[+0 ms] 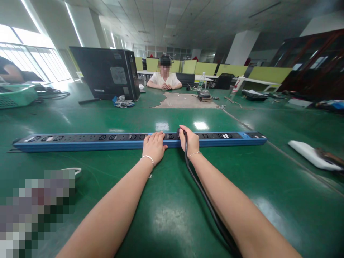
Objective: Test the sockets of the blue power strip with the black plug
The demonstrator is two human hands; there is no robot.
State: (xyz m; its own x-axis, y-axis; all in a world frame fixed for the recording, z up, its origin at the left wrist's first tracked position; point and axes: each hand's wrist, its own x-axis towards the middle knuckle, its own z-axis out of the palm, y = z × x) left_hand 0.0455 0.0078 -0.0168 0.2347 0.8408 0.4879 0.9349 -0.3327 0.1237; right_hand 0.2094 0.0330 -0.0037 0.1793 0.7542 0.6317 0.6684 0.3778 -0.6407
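Observation:
A long blue power strip [80, 140] with a black socket face lies across the green table [172, 200] in front of me. My left hand [153, 146] rests flat on its middle, fingers together on the top. Just to the right, my right hand [189, 140] grips a black plug at the strip's sockets. The plug's black cable [204, 197] runs back along my right forearm and off the bottom edge. Both wrists wear thin bracelets.
A black computer case [107, 73] stands at the back left with gloves [123, 102] beside it. A person [164, 79] sits opposite behind a brown mat [185, 100]. A white pad [313, 154] lies right, a green basket [16, 95] far left.

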